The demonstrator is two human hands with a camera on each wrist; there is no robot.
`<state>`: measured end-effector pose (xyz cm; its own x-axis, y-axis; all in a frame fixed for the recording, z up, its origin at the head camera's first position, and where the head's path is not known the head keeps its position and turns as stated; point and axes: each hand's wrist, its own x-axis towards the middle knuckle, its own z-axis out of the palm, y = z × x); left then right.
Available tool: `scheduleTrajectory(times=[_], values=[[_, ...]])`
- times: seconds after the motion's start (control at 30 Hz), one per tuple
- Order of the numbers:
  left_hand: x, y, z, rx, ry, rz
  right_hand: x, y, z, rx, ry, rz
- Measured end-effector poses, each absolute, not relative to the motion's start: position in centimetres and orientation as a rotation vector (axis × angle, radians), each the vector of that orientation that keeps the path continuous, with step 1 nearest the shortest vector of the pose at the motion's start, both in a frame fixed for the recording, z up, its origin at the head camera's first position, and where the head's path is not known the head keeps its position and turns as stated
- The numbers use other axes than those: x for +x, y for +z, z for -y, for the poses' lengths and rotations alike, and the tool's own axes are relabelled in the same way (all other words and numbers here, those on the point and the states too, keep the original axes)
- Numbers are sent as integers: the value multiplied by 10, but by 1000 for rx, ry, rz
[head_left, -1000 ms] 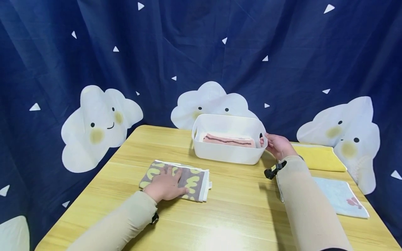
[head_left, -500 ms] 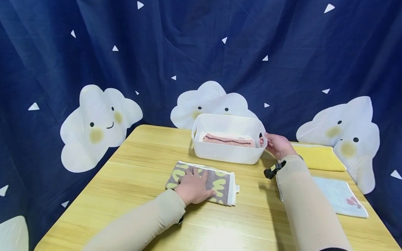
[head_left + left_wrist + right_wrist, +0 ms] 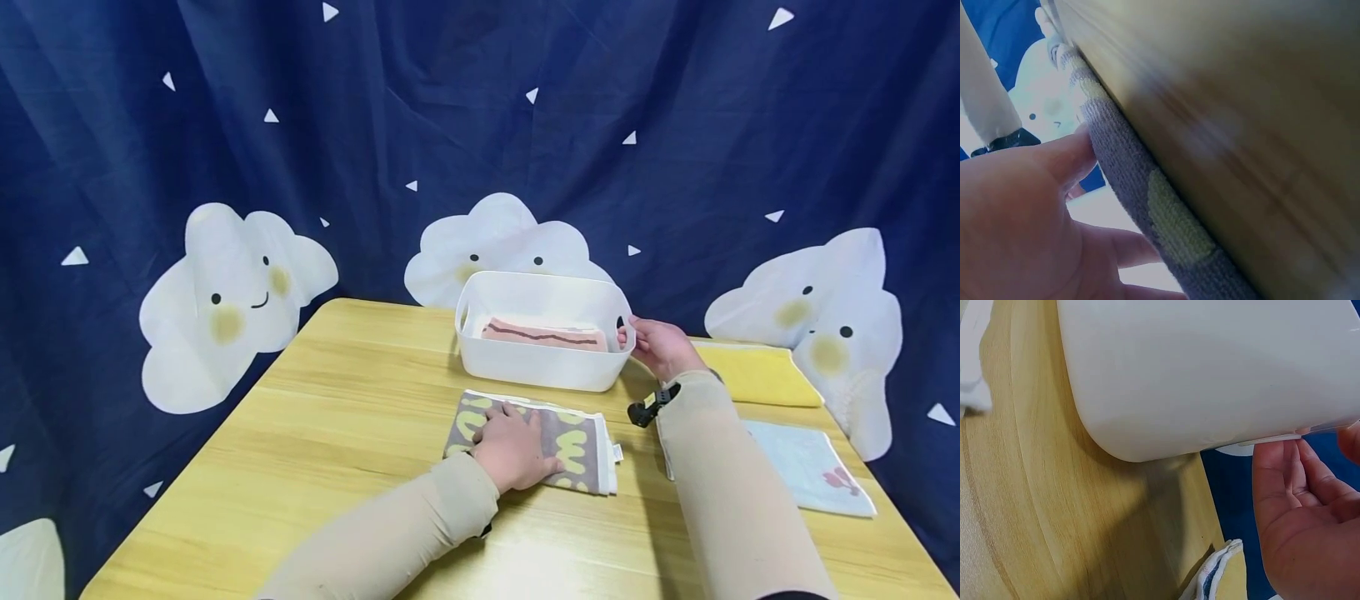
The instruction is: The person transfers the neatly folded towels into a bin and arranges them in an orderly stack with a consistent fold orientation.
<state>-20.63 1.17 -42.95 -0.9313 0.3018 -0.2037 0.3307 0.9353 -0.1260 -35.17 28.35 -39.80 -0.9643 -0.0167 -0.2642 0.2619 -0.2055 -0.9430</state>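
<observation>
A folded grey towel with yellow shapes (image 3: 573,442) lies on the table in front of the white plastic basket. My left hand (image 3: 513,448) rests flat on that towel with its fingers spread; the left wrist view shows the towel's folded side (image 3: 1129,150) beside the thumb. The white basket (image 3: 536,367) stands upright at the back and holds a folded pink towel with a dark wavy stripe (image 3: 543,334). At its right end my right hand (image 3: 663,346) grips the handle, fingers through the opening. In the right wrist view the fingers (image 3: 1272,469) meet the basket's rim.
To the right lie a folded yellow towel (image 3: 757,375) and a folded light blue towel (image 3: 810,467), partly behind my right forearm. The wooden table (image 3: 300,433) ends at a dark blue curtain (image 3: 360,100) with cloud prints.
My left hand has slid the grey towel rightward across the table, from left of the basket to in front of it. My right hand and the basket stay in place.
</observation>
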Motion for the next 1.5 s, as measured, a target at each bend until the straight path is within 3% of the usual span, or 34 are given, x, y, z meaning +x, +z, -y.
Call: scheduleTrajectory(times=[0.3, 0.6, 1.03, 1.3, 1.5], values=[[-216, -430, -6, 590, -234, -2900, -350, -397, -281, 276, -2203, -2013], [-246, -418, 43, 751, 269, -2858, -325, -397, -279, 315, -1954, -2324], [-271, -412, 107, 456, 494, -2897, -252, -409, -264, -26, -1245, -2650], [-268, -425, 114, 347, 574, -2806, -240, -427, -255, -139, -775, -2803], [-265, -436, 112, 380, 599, -2822, -239, -441, -242, -144, -766, -2800]])
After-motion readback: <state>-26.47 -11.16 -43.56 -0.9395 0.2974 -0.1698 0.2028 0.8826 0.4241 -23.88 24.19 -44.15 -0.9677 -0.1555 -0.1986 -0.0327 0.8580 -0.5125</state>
